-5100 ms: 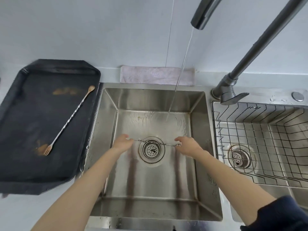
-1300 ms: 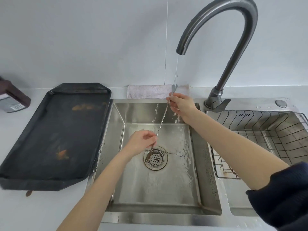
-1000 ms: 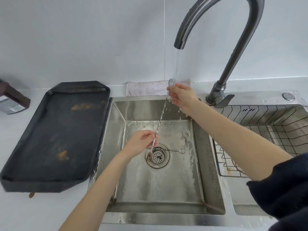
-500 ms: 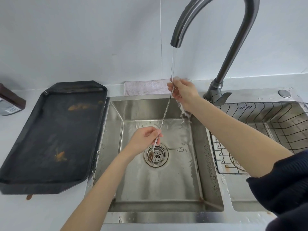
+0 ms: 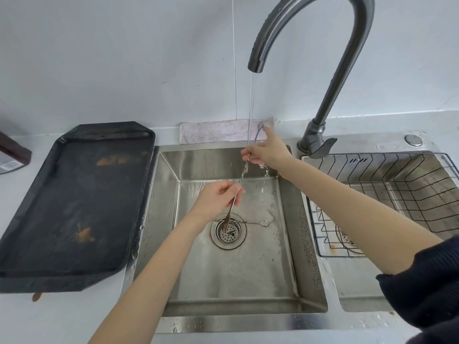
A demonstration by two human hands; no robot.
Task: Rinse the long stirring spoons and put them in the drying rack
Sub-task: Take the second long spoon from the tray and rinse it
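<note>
A long twisted stirring spoon point(image 5: 243, 173) slants over the left sink basin point(image 5: 233, 274), its bowl at the top and its forked end above the drain. My right hand point(image 5: 266, 152) grips it near the bowl, under the running water. My left hand point(image 5: 218, 197) pinches the lower part of the shaft. A second silver stirring spoon point(image 5: 257, 222) lies flat on the basin floor beside the drain point(image 5: 228, 232). The wire drying rack point(image 5: 387, 202) sits in the right basin and looks empty.
The dark gooseneck tap point(image 5: 323, 78) pours a thin stream into the left basin. A black tray point(image 5: 72, 207) with brown stains lies on the counter at left. A pale cloth point(image 5: 218, 131) rests behind the sink. A brown box point(image 5: 12, 155) stands at far left.
The spoon on the black tray 5 seconds ago is now held under the stream. In the last second my left hand has slid up the shaft and my right hand has dropped slightly.
</note>
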